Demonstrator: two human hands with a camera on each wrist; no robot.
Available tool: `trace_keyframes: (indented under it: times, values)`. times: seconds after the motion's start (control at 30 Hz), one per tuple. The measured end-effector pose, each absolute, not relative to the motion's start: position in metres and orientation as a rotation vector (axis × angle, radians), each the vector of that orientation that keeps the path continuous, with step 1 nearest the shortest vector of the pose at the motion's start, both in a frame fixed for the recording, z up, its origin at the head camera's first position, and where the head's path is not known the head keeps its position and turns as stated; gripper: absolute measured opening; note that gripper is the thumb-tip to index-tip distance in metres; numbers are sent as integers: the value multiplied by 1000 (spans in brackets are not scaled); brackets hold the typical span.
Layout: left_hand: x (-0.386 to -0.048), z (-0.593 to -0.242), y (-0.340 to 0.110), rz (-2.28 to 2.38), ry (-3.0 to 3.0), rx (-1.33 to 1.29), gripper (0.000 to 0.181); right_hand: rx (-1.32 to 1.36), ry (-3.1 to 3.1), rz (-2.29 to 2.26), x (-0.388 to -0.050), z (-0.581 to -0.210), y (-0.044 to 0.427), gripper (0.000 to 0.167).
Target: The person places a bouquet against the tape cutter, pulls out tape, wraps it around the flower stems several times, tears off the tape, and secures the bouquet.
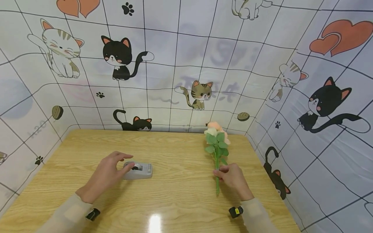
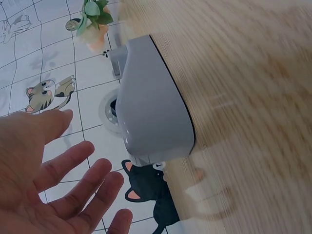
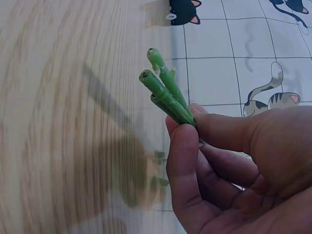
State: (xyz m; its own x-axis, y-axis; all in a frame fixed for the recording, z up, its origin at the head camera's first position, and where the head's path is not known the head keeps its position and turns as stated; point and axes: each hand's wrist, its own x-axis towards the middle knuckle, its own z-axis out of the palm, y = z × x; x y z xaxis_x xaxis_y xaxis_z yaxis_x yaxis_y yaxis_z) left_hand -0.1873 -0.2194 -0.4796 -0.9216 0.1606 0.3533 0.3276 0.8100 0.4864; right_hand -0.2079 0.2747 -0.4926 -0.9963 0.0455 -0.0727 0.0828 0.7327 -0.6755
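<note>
A grey tape dispenser (image 1: pixel 138 171) with a roll of clear tape (image 2: pixel 110 111) in it stands on the table. Beside and above it my left hand (image 1: pixel 109 170) is held with fingers spread; in the left wrist view the fingertips (image 2: pixel 111 181) are apart from the dispenser. At the right, my right hand (image 1: pixel 233 178) pinches the green stems (image 3: pixel 168 92) of a small bunch of artificial-looking flowers (image 1: pixel 215 129) between thumb and fingers. Peach and white blooms point away toward the back, with green leaves (image 1: pixel 217 145) below them. The cut stem ends stick out past the fingers.
The wood-grain table (image 1: pixel 177 194) reaches back to a white cloth backdrop (image 1: pixel 163 74) printed with cats, hearts and grid lines. The cloth also runs along the left and right sides. A small dark device (image 1: pixel 236 212) sits at the right wrist, another (image 1: pixel 93 214) at the left.
</note>
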Motion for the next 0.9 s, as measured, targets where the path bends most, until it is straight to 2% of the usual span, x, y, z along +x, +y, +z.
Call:
trace_keyframes:
  times: [0.27,0.6,0.9]
  values:
    - [-187,-482,-229,-663,-2682,-426,45,78,2901,-1070,-207,-492,291,20]
    - [-188,-484,-239,-495,-2820,-427,70,112,2906,-1037,-205,-493,298,19]
    - [-187,-487,-241,-463,-2844,-445,79,146,2918,-1011,-206,-495,303,17]
